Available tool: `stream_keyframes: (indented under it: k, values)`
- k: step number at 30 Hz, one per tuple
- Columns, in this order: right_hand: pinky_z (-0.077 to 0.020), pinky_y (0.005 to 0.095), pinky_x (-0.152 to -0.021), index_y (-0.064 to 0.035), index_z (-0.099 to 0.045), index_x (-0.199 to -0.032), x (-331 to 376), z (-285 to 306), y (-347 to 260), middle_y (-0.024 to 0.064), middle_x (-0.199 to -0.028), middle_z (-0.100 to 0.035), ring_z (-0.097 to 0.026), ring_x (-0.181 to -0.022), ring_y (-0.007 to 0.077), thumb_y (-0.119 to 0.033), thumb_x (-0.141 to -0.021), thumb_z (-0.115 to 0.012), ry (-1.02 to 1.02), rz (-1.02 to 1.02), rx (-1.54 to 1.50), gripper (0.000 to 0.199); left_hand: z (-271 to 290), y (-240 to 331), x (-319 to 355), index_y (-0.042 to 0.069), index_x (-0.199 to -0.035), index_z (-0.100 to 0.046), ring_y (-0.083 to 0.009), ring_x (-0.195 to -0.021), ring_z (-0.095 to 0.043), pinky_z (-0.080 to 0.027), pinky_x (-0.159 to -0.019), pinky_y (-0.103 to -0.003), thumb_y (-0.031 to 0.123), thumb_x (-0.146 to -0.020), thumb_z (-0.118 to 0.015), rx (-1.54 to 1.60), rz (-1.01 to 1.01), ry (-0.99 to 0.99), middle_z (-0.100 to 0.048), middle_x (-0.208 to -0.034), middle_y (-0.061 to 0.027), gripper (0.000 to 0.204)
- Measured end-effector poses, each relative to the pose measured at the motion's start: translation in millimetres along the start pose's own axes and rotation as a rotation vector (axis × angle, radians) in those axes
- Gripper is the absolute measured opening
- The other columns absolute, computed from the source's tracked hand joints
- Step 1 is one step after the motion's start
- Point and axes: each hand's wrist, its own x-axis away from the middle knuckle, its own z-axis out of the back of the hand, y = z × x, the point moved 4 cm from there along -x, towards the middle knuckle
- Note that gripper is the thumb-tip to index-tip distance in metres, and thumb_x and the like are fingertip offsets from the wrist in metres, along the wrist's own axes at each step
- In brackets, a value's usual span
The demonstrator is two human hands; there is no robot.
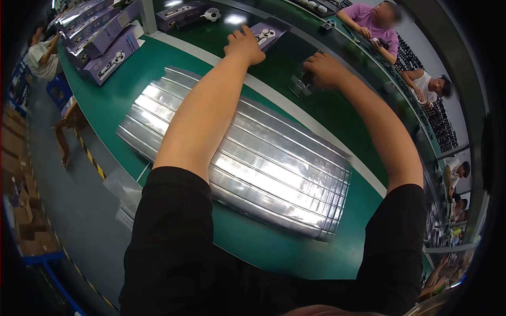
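My left hand (245, 46) reaches over the green conveyor belt, fingers spread, at the near left end of a purple printed box (270, 32); whether it presses on the box I cannot tell. To its right, my right hand (324, 69) has its fingers curled down over a small clear plastic piece (302, 84), blurred and partly hidden under them. Below my forearms lies a row of long, shiny, film-wrapped silver packs (274, 163), side by side on the green table (237, 226).
Purple boxes (108, 58) are stacked at the far left. Another box (179, 16) and a football-patterned piece (211, 15) lie on the belt. A pale metal rail (284, 105) divides table from belt. Across it sits a person in purple (377, 23). Clear film (124, 192) hangs at the table's left edge.
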Motion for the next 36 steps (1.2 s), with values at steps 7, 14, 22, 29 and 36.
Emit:
stream_keyframes:
  k: [7,14,22,29,36]
  values:
    - [-0.0407,0.0421,-0.093,-0.0111,-0.064,-0.102,-2,24,0,0.0087,-0.105,-0.061,-0.053,-0.111,0.0284,-0.015,-0.062,-0.073,0.022,0.099,-0.078,0.041,-5,-1,-2,-0.002,-0.149,-0.013,-0.0393,-0.132,-0.035,-0.042,-0.102,-0.049,0.029,-0.072,-0.07,0.006,0.035,-0.059,-0.031,-0.144,-0.0251,0.101]
    - [-0.044,0.0416,-0.091,-0.0093,-0.064,-0.101,-11,33,9,0.011,-0.105,-0.061,-0.054,-0.109,0.0308,-0.014,-0.064,-0.074,-0.025,0.138,-0.076,0.039,-4,6,2,-0.007,-0.146,-0.015,-0.0394,-0.13,-0.038,-0.044,-0.102,-0.046,0.029,-0.072,-0.069,0.002,0.006,-0.06,-0.033,-0.144,-0.0257,0.099]
    - [-0.0464,0.042,-0.092,-0.0074,-0.061,-0.106,-8,-17,-10,0.015,-0.107,-0.065,-0.061,-0.102,0.0339,-0.02,-0.069,-0.074,-0.272,0.004,0.031,0.041,-4,8,1,-0.008,-0.142,-0.026,-0.0393,-0.129,-0.04,-0.045,-0.101,-0.044,0.038,-0.069,-0.073,-0.037,-0.061,-0.042,-0.037,-0.14,-0.026,0.098]
    - [-0.0503,0.0424,-0.085,-0.0018,-0.06,-0.104,43,-22,17,0.0192,-0.099,-0.066,-0.064,-0.096,0.0354,-0.027,-0.064,-0.077,-0.293,0.025,-0.012,0.051,-2,9,6,-0.004,-0.133,-0.042,-0.038,-0.122,-0.048,-0.047,-0.098,-0.043,0.05,-0.062,-0.08,0.013,-0.113,-0.042,-0.048,-0.131,-0.0247,0.096]
    - [-0.0523,0.041,-0.075,-0.0014,-0.062,-0.098,145,17,96,0.0191,-0.086,-0.064,-0.065,-0.086,0.0325,-0.031,-0.065,-0.073,-0.094,-0.794,-0.429,0.045,8,55,32,0.003,-0.125,-0.048,-0.0342,-0.114,-0.056,-0.05,-0.093,-0.041,0.045,-0.065,-0.078,-0.232,-0.61,-0.041,-0.058,-0.122,-0.0177,0.079]
